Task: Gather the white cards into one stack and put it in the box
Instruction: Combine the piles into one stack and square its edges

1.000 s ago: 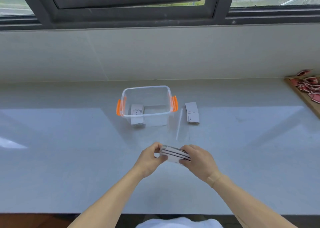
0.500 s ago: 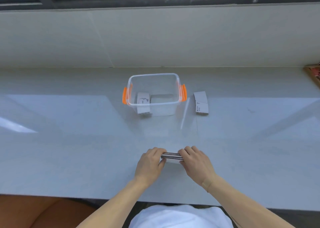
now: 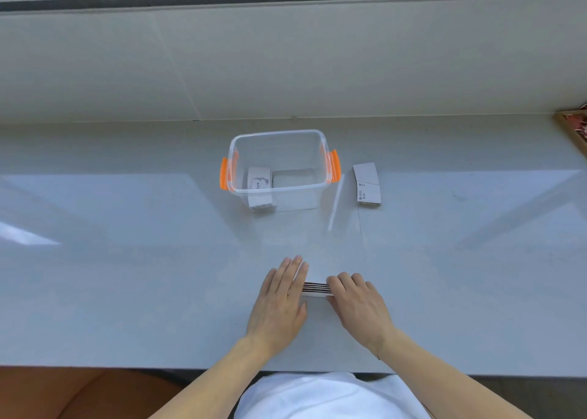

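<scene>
A pale grey glossy surface carries a clear plastic box with orange latches, straight ahead of the hands and well apart; inside lies a white card reading "love"; a white printed card pile sits just right of the box; left hand, fingers flat, and right hand, fingers curled, squeeze the ends of a thin white card stack, its long axis running left to right.

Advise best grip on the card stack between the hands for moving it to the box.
Pinch the card stack across its two short ends, one from each side, where the left hand and right hand already press. It seems to stand on its long edge, so squeezing the ends should keep the cards squared for the box.
</scene>
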